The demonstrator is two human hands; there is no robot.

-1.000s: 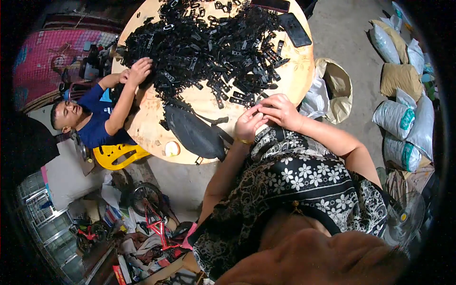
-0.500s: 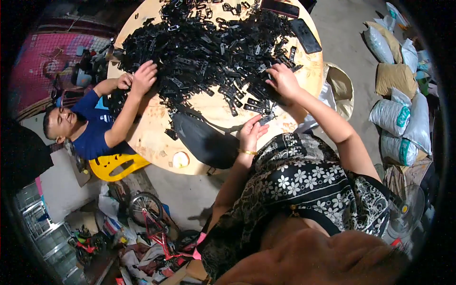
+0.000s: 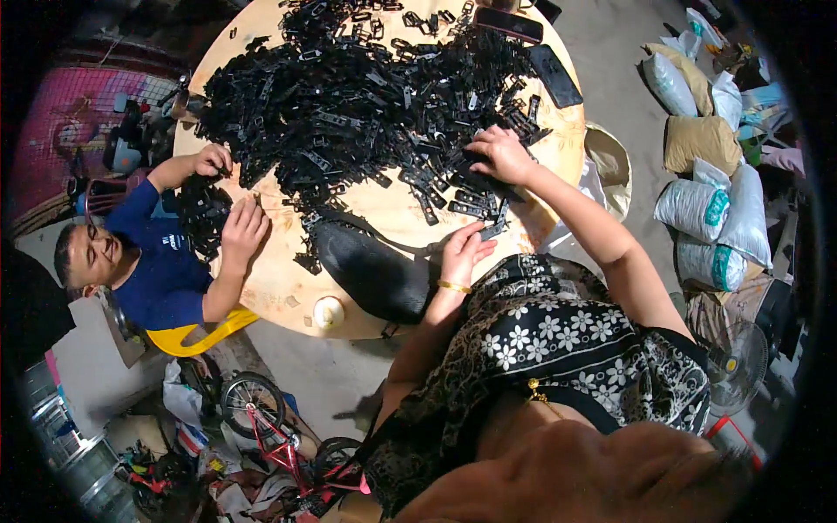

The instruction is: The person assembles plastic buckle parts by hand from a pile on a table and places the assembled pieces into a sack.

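A large heap of small black plastic clip-like pieces (image 3: pixel 349 105) covers much of the round wooden table (image 3: pixel 392 205). My left hand (image 3: pixel 465 254) is near the table's front edge, its fingers closed on a black plastic piece (image 3: pixel 494 229). Beyond it, my right hand (image 3: pixel 507 159) lies over the heap's right edge with bent fingers among the pieces. What is under its fingertips is hidden. A black bag with a strap (image 3: pixel 370 272) rests on the table left of my left hand.
Two phones, one dark (image 3: pixel 555 75) and one reddish-edged (image 3: pixel 508 24), lie at the far right. A co-worker (image 3: pixel 144 261) sits at the left by a smaller black pile (image 3: pixel 205 213). A round white item (image 3: pixel 329 312) is near the front edge. Full sacks (image 3: pixel 702 144) stand right.
The view has shifted slightly. The co-worker's hands have moved apart, one lower on the table. My right hand is still at the heap's edge; my left still holds its piece.
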